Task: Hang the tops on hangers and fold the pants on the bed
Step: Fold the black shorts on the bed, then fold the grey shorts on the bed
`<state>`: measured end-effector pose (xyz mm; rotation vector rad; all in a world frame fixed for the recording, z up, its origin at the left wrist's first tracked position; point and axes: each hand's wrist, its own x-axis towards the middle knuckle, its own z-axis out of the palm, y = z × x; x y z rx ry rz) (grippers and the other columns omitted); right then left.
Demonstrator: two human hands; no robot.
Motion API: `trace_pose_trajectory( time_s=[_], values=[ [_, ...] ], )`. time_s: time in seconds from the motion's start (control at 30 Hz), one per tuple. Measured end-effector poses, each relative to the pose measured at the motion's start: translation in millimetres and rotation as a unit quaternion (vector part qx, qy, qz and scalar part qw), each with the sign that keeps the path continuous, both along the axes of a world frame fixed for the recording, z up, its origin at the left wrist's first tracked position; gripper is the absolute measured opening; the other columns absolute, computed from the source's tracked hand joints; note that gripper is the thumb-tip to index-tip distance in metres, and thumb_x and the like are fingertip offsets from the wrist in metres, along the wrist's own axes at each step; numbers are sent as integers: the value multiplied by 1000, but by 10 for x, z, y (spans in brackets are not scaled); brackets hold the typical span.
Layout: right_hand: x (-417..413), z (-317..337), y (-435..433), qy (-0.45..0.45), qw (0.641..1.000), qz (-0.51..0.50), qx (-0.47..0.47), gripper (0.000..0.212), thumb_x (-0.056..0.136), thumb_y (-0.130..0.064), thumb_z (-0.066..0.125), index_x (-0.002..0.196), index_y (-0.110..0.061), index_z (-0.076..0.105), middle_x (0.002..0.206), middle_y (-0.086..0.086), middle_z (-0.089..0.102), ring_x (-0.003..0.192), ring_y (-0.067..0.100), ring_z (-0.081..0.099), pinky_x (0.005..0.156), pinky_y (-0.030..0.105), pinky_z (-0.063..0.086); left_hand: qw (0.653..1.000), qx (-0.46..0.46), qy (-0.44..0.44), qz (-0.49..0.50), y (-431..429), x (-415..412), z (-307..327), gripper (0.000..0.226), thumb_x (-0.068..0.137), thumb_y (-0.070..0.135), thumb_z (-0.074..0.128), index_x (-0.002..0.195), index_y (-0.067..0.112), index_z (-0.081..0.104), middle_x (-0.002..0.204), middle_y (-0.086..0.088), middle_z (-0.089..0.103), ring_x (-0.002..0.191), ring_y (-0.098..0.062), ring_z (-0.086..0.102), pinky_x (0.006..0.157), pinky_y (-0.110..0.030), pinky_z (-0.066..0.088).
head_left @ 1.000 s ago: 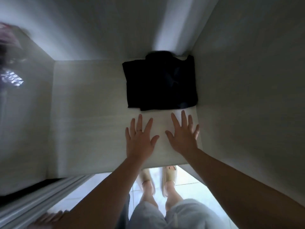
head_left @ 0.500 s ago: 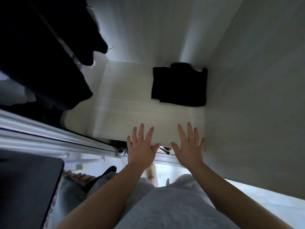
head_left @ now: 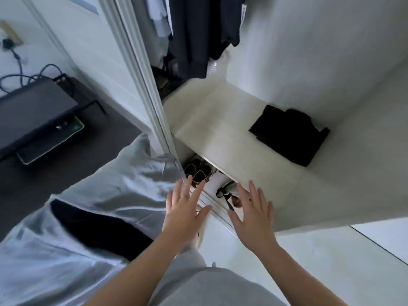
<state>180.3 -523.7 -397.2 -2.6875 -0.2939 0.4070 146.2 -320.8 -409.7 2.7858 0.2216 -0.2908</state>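
Head view: black folded pants [head_left: 290, 134] lie flat on the wardrobe shelf [head_left: 220, 133], right of centre; both hands' fingers spread wide, empty.

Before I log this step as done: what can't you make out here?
Head view only.
1. Hanging clothes: top edge cuts off what they hang from.
2. Black bundle on the shelf: too dark to tell pants from top.
3. Shoes: partly hidden under the shelf.
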Motion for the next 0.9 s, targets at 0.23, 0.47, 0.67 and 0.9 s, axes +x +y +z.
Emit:
trace_pose_trajectory(
  time_s=[0.23, 0.47, 0.67, 0.9],
  values=[
    [-677, 126, 247, -16, 990, 137, 4, 78, 86, -67, 16, 159, -41, 8, 168, -9, -6, 154, 22, -4, 122, 50, -1, 993, 1, 4, 120, 54, -1100, 157, 83, 82, 83, 0, 156, 46, 4, 167, 9, -14, 153, -22, -15, 123, -48, -3],
    [-1267, 284, 784, 23, 953, 303, 20, 71, 102, -53, 39, 157, -42, -4, 165, -13, -19, 152, 15, -19, 121, 47, -11, 959, 11, -1, 283, 230, -2277, 205, 77, 89, 78, 8, 157, 45, 5, 168, 7, -10, 154, -22, -14, 125, -49, 0],
    [-2082, 338, 1285, 28, 891, 451, 42, 71, 102, -50, 43, 158, -43, 1, 166, -12, -14, 154, 16, -13, 121, 49, -6, 899, 24, -11, 438, 280, -3537, 320, 79, 86, 76, 10, 157, 43, 14, 169, 3, 3, 155, -26, -3, 123, -49, 6],
    [-3567, 376, 1632, 6, 792, 610, 40, 73, 101, -52, 45, 159, -40, 2, 168, -7, -11, 154, 21, -9, 121, 53, -2, 805, 32, -15, 592, -89, -5264, 346, 81, 82, 78, 8, 157, 46, 11, 168, 6, 0, 155, -24, -6, 123, -50, 6]
  ],
)
